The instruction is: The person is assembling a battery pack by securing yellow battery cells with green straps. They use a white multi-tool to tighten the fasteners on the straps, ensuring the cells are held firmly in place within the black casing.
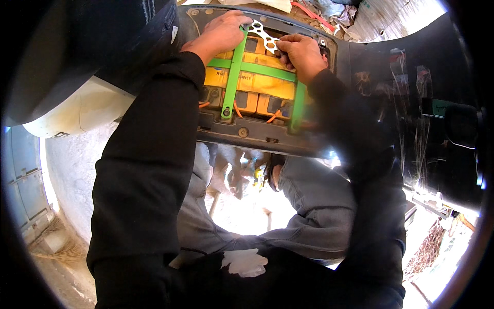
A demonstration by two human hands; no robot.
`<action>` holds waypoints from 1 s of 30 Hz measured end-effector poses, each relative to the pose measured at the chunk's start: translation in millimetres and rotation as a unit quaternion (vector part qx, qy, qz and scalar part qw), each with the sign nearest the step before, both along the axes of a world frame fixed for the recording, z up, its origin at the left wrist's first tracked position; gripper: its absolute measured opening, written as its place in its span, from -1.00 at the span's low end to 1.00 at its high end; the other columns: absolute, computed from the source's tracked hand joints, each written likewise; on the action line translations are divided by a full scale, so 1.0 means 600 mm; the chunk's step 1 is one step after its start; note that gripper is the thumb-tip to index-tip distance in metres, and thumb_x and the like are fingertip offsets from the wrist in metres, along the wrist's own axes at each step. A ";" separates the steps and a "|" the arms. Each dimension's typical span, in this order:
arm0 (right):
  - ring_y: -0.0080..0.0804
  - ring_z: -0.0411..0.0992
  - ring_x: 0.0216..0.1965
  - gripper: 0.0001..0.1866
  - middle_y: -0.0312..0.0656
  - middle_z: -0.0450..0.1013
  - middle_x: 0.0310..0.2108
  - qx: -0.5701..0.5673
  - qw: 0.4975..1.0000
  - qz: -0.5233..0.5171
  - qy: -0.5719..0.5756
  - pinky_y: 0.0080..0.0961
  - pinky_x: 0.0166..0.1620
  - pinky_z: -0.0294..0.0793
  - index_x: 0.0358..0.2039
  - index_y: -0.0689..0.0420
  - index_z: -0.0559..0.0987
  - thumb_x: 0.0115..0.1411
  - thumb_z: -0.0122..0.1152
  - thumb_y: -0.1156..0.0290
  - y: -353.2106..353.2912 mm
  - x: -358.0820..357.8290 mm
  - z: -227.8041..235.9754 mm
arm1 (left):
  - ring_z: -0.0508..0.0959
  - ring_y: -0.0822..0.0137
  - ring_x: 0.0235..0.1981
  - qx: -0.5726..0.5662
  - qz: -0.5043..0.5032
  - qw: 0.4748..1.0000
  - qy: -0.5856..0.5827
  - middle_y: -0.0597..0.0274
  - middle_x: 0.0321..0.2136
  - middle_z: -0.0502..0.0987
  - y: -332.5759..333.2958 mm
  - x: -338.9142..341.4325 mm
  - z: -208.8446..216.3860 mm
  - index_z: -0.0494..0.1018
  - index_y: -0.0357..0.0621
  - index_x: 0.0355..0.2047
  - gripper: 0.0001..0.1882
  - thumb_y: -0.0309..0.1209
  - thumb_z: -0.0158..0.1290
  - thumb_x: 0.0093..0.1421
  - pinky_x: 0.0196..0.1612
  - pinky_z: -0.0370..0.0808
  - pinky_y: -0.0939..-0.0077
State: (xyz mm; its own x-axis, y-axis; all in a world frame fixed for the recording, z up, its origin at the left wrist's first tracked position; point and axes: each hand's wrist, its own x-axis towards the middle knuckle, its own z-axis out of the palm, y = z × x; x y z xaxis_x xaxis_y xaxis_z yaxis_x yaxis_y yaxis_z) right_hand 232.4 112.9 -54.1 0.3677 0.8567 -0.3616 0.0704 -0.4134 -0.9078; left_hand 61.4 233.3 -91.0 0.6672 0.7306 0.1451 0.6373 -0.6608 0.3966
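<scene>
My right hand (304, 54) pinches the near end of a flat silver multi-hole wrench (264, 36) between thumb and fingers. The wrench slants up and left to the far end of a green metal strap (234, 77). There my left hand (224, 32) has its fingers closed at the wrench's other end; the fingertips partly hide that spot, so any bolt under them cannot be made out. The green straps cross over yellow batteries (267, 80) in a black recessed compartment. At the near end of the left strap, a bolt (226, 111) shows.
A dark compartment frame (243, 132) rings the batteries, with orange wires (274, 116) inside. The black seat-like body (381, 92) extends right. My legs (319, 190) straddle below. Clutter and a red strip (311, 15) lie beyond the far edge.
</scene>
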 end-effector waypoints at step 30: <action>-0.55 0.34 -0.66 -0.70 -0.22 0.46 -0.56 0.025 0.993 0.000 0.119 -0.61 -0.61 0.33 -0.18 0.43 0.49 0.11 0.18 0.48 -0.010 0.005 -0.010 | 0.34 0.15 0.14 -0.025 0.031 0.999 0.007 0.28 0.17 0.29 -0.009 0.012 0.009 0.42 0.22 0.04 -0.55 -0.43 -0.11 0.12 0.17 0.27 0.26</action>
